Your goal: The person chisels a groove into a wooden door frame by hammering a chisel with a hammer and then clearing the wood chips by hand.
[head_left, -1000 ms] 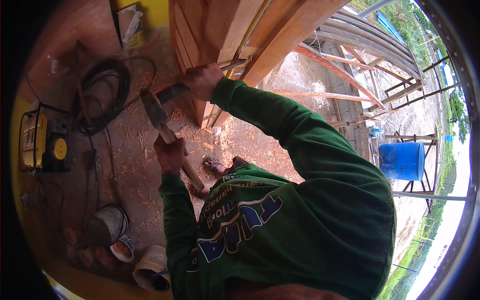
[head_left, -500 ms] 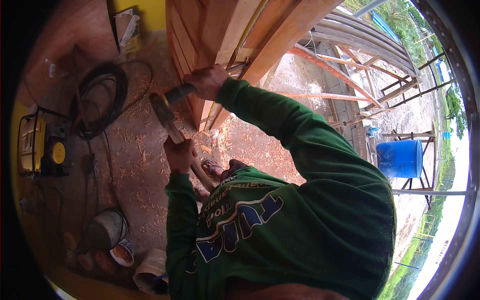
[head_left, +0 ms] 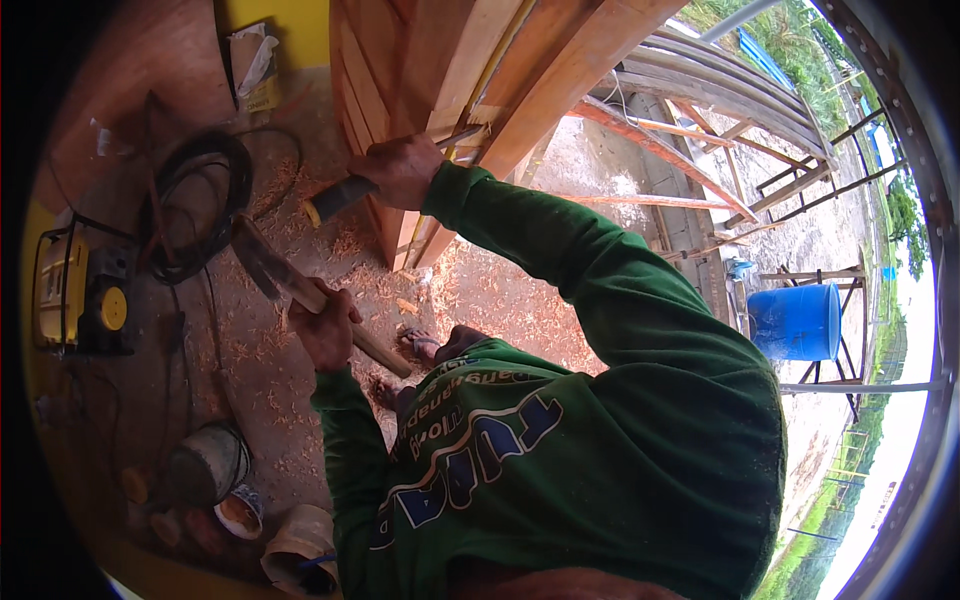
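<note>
My left hand (head_left: 325, 325) is closed round the wooden handle of a hammer (head_left: 375, 350). Its dark head lies to the upper left, short of the chisel's end. My right hand (head_left: 400, 170) grips a chisel (head_left: 340, 200) by its black handle, which has a yellowish butt. The chisel's metal blade comes out on the right of the fist and rests at the edge of a reddish-brown wooden frame (head_left: 545, 75). Part of the handle is hidden under my fingers, and I cannot tell how deep the tip sits.
Wood shavings (head_left: 285, 270) litter the floor. At left stand a yellow-and-black machine (head_left: 85, 300) and a coiled black hose (head_left: 205, 200). Buckets (head_left: 205, 465) are at lower left. A blue drum (head_left: 795, 322) and stacked timber (head_left: 715, 85) lie to the right.
The hammer has swung back to the left and down, away from the chisel's butt. My right hand and the chisel have shifted slightly left.
</note>
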### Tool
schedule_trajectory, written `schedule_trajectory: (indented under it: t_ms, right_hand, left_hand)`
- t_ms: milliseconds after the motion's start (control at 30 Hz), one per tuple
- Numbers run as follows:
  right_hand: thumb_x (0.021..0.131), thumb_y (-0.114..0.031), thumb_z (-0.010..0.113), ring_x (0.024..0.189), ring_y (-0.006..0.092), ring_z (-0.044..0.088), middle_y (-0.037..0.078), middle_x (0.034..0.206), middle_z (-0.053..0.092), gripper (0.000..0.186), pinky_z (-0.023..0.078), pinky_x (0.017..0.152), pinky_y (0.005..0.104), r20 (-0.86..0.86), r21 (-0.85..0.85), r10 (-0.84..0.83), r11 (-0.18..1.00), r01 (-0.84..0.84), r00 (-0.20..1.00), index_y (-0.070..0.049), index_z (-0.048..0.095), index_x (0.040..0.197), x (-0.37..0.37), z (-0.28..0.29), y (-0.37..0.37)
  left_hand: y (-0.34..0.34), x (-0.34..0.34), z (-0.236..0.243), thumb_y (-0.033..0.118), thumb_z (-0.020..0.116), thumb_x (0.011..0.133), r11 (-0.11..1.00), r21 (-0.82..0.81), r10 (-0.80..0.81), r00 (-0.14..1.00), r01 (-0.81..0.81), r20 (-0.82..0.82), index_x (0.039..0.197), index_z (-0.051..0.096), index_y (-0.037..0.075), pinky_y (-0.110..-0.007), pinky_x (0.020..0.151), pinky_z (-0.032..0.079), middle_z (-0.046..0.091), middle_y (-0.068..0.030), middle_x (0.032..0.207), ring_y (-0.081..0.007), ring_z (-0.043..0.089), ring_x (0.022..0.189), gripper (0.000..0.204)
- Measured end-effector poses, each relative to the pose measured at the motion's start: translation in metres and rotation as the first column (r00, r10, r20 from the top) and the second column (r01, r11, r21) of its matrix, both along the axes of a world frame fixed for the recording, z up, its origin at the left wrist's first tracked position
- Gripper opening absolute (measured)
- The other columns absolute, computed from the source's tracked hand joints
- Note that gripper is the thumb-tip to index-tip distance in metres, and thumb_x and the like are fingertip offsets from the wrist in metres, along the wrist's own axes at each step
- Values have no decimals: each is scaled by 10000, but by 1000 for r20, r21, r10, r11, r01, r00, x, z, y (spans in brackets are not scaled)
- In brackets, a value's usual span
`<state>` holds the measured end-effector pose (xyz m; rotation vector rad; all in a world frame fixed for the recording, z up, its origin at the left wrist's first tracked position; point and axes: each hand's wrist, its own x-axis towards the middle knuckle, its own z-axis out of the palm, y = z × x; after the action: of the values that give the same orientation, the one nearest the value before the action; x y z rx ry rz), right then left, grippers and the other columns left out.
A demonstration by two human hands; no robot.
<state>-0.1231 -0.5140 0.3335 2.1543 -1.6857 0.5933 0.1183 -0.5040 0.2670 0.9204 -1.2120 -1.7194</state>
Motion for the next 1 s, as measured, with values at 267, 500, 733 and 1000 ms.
schedule_trajectory:
  t_ms: [267, 500, 733, 1000]
  right_hand:
    - [691, -180, 677, 645, 264, 641, 31, 675, 593, 153, 515, 524, 410, 38, -9, -17, 1000, 18, 999, -167, 628, 835, -5, 2, 6]
    - [732, -249, 659, 681, 269, 664, 32, 704, 607, 184, 520, 533, 427, -23, 47, -27, 998, 28, 999, -193, 630, 905, -11, -4, 12]
    - [706, -180, 680, 647, 262, 645, 37, 664, 588, 173, 508, 515, 415, -13, 35, -64, 997, 64, 998, -172, 629, 872, -4, 2, 13]
    - [693, -188, 685, 623, 254, 637, 29, 650, 580, 195, 500, 504, 409, -53, -41, 13, 999, -15, 998, -174, 623, 877, 0, 17, 1]
  left_hand:
    - [10, -23, -9, -42, 593, 734, 996, 48, -69, 994, 73, -83, 774, 460, 41, -291, 400, 431, 484, -28, 584, -134, 513, 429, 161]
    - [6, -14, -12, -24, 585, 724, 987, -53, -145, 988, 148, 60, 800, 470, 33, -293, 396, 426, 479, -32, 581, -147, 521, 421, 149]
    - [0, 6, -1, -46, 581, 737, 993, -40, -112, 992, 115, 62, 758, 458, 39, -285, 397, 421, 474, -33, 553, -144, 510, 421, 150]
    - [-6, 8, 19, -61, 587, 737, 997, -35, -65, 998, 65, 0, 749, 444, 57, -287, 392, 418, 466, -29, 573, -136, 487, 417, 185]
